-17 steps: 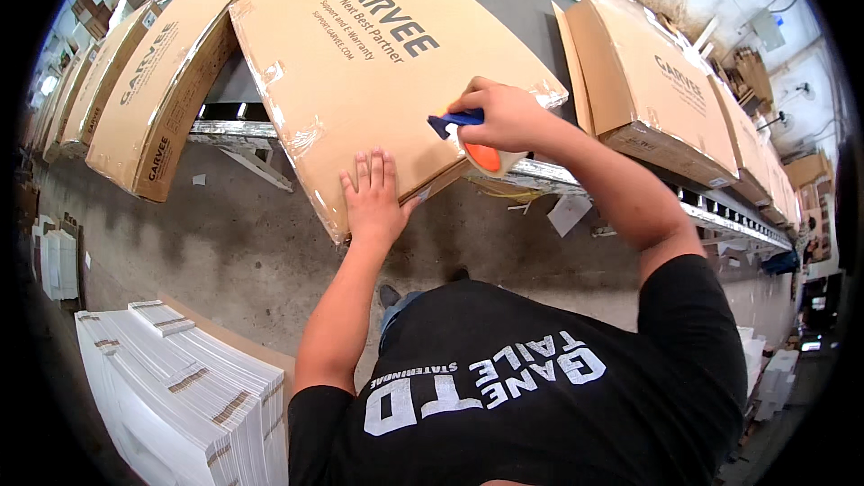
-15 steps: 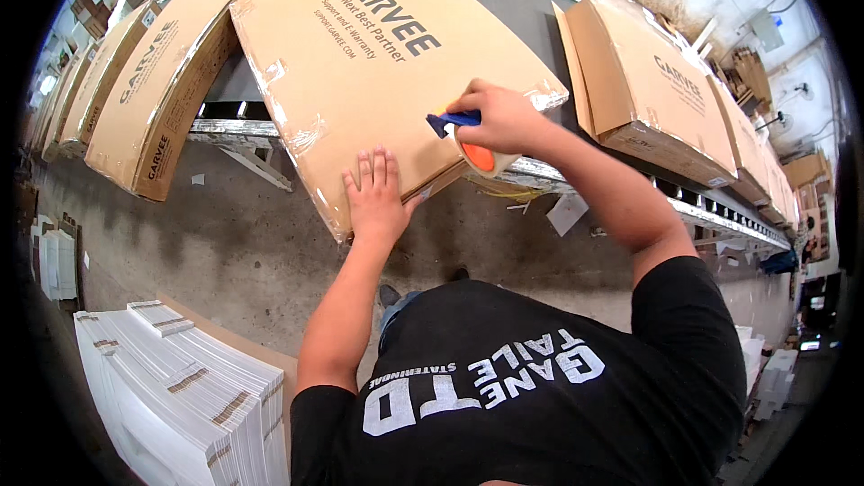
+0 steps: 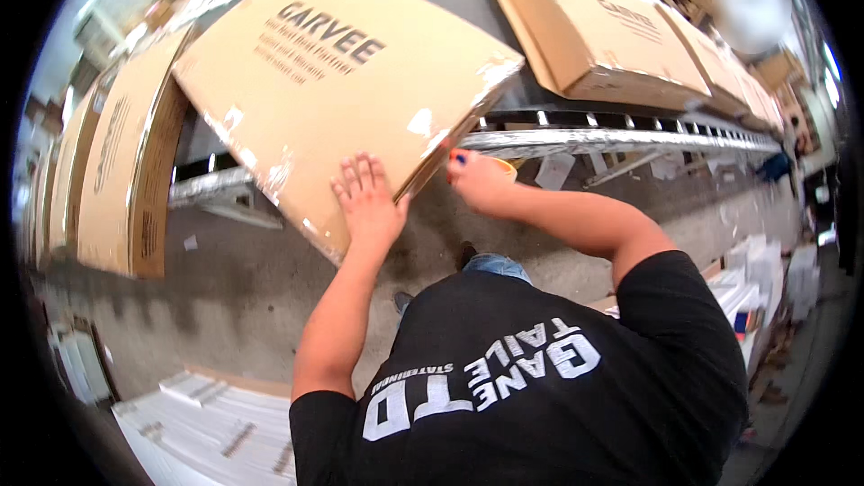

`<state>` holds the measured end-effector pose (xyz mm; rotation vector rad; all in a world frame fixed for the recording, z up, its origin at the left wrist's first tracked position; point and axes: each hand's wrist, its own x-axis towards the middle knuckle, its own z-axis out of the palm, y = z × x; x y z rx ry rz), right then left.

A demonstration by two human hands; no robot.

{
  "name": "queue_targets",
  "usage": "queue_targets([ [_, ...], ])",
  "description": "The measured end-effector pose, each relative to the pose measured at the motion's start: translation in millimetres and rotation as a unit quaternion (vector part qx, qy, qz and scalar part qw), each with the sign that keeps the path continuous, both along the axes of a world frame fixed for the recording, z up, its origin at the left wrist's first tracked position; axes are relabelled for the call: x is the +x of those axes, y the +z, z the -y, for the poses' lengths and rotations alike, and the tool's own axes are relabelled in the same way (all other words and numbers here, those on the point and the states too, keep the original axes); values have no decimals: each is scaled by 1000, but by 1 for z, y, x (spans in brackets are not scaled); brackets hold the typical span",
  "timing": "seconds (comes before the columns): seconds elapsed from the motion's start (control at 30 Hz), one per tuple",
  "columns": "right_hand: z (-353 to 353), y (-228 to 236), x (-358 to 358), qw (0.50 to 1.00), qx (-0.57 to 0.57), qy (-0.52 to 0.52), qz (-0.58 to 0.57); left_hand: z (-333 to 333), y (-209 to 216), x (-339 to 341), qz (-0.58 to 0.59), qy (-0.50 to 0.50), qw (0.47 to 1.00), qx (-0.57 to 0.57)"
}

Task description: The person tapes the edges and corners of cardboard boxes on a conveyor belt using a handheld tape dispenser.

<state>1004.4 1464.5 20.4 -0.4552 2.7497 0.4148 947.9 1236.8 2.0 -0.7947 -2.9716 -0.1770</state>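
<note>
A large flat cardboard box (image 3: pixel 270 117) lies at an angle on the roller conveyor, its near corner jutting over the edge toward me. Clear tape shines along its edges and near the right side. My left hand (image 3: pixel 367 202) rests flat on top by the near corner, fingers spread. Just off the box's near right side, my right hand (image 3: pixel 483 187) is closed around a tape dispenser (image 3: pixel 460 158), of which blue, red and yellow parts show. Motion blur and the fingers hide most of the dispenser.
The conveyor's metal rail (image 3: pixel 621 138) runs off to the right. A box with a raised flap (image 3: pixel 526 31) stands there, more boxes behind it. Several cartons (image 3: pixel 121 162) line the left. A stack of white panels (image 3: pixel 207 423) sits at lower left on the concrete floor.
My right hand has brought the tape dispenser from the box's top down past its near right edge. My left hand stays on the box. The whole view has shifted.
</note>
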Motion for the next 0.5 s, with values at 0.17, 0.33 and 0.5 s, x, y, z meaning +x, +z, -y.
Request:
queue_targets([
  [0.17,-22,-9,53,973,-193,-116,47,-45,32,-37,-42,-104,990,-85],
  [0.33,-94,-15,86,869,-418,-263,-4,-179,44,-86,-94,-258,954,-121],
  [0.5,-171,-34,118,745,-542,-375,-108,-334,60,-146,12,-366,911,-189],
])
